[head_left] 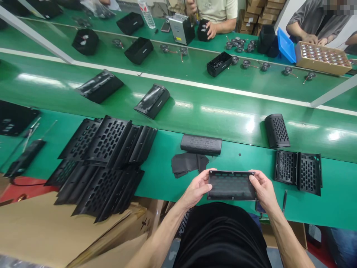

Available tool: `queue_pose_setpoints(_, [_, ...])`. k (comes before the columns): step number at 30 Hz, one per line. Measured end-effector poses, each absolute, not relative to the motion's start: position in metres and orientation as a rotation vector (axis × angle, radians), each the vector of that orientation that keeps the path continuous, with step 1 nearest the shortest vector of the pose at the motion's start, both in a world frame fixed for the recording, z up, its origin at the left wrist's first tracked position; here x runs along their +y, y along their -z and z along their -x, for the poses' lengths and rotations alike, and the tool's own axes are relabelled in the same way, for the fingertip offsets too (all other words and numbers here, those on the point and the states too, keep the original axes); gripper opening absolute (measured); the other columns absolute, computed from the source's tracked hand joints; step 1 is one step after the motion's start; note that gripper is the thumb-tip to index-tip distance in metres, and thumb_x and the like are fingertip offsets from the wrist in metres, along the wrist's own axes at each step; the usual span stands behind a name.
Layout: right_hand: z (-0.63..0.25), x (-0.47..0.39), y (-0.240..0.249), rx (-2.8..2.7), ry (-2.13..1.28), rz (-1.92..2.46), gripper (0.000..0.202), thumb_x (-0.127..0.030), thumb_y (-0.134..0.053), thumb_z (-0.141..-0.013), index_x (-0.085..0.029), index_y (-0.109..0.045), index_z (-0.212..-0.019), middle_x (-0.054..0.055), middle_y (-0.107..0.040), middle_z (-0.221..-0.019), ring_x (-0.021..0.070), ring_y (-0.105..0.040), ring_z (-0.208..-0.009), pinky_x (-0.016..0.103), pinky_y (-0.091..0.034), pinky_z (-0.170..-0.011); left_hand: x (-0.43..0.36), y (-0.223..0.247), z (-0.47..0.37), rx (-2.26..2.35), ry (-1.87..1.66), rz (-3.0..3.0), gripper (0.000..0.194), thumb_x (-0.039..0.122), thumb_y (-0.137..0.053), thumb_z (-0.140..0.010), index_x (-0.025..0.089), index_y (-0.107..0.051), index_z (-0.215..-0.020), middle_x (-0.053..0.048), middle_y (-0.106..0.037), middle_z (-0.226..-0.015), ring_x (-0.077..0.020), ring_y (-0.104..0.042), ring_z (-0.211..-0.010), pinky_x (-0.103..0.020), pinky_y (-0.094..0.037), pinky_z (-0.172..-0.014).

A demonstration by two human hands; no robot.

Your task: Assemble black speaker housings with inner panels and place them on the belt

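Grille cover (pixel 232 193) sits level between my two hands, just in front of my body at the near side of the green bench (pixel 157 175), its hollow inner side up and a dark, thin lining seeming to lie across the slots. My left hand (pixel 196 190) pinches one short end, thumb on top, fingers at the outer edge; my right hand (pixel 263 191) pinches the other end the same way. Gripping only the ends seems right: the middle is open to view, so a wrinkle or lifted edge should show. Even, light thumb pressure would suit it best, since squeezing inward could bow the frame and ruck the lining. I judge it wise to hold it clear of the loose black sheets (pixel 185 164) and the closed grille piece (pixel 201 144) just beyond.
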State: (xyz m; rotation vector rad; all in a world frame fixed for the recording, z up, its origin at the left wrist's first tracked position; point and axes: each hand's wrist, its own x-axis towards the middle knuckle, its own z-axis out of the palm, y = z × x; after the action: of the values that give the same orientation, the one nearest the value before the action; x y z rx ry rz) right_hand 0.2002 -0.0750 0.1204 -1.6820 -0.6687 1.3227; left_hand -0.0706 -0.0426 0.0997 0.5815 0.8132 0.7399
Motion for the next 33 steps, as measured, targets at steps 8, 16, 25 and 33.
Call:
queue_pose_setpoints(8, [-0.201,-0.073,-0.123,-0.672,-1.309,1.696,0.052,-0.066,-0.084,-0.069,-0.022,-0.073,-0.096,0.005,-0.071,-0.088,0.0204,-0.060,-0.077,0.030,-0.048,-0.069,-0.042,-0.101,0.070,0.800,-0.740,-0.612,0.059,0.028,-0.081,-0.079,0.022,-0.063,-0.135,-0.011,-0.068,-0.126,-0.0283,-0.059,-0.122,-0.038,-0.046,-0.104])
queue_pose_setpoints(16, [-0.205,-0.070,-0.135,-0.744,-1.219,1.682,0.048,-0.063,-0.080,-0.075,-0.022,-0.075,-0.101,0.005,-0.072,-0.091,0.0204,-0.060,-0.076,0.031,-0.048,-0.068,-0.043,-0.111,0.069,0.766,-0.755,-0.653,0.059,0.029,-0.077,-0.083,0.022,-0.060,-0.139,-0.011,-0.068,-0.127,-0.0274,-0.062,-0.116,-0.038,-0.049,-0.099])
queue_pose_setpoints(25, [-0.209,-0.066,-0.142,-0.749,-1.183,1.678,0.042,-0.059,-0.080,-0.076,-0.023,-0.076,-0.099,0.004,-0.072,-0.089,0.0189,-0.059,-0.073,0.030,-0.047,-0.066,-0.043,-0.113,0.068,0.761,-0.773,-0.713,0.060,0.030,-0.077,-0.084,0.023,-0.060,-0.141,-0.011,-0.069,-0.128,-0.0280,-0.062,-0.119,-0.040,-0.047,-0.103])
queue_pose_setpoints(33, [-0.207,-0.063,-0.141,-0.665,-1.207,1.676,0.046,-0.060,-0.085,-0.070,-0.023,-0.076,-0.096,0.004,-0.071,-0.086,0.0176,-0.056,-0.071,0.028,-0.045,-0.064,-0.044,-0.111,0.066,0.736,-0.777,-0.685,0.060,0.029,-0.078,-0.085,0.024,-0.058,-0.142,-0.011,-0.068,-0.129,-0.0245,-0.064,-0.114,-0.036,-0.049,-0.099])
